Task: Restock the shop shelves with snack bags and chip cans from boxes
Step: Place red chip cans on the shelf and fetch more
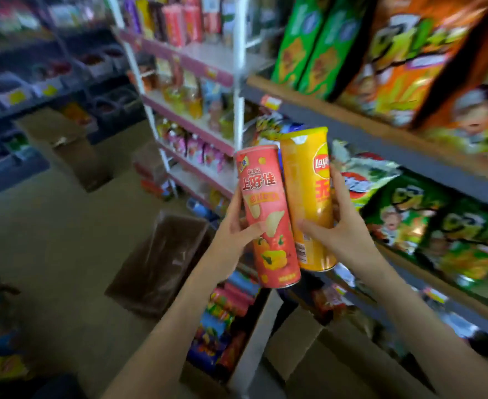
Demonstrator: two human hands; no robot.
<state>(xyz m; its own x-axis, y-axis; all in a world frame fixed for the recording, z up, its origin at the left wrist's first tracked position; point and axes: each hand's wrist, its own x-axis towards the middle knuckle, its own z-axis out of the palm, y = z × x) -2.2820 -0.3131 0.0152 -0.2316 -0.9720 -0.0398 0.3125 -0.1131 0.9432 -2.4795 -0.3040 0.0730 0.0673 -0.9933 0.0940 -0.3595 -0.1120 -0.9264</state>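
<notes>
While in curled fingers (337, 185): red can (265, 197), left hand (232, 228); yellow can (303, 182), right hand (346, 226).

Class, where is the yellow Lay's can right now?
In the head view, centre-right, the yellow Lay's can is held by the right hand, beside the red Oishi can in the left hand.

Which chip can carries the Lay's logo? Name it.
The yellow can, held by the right hand; the red can in the left hand reads Oishi.
</notes>
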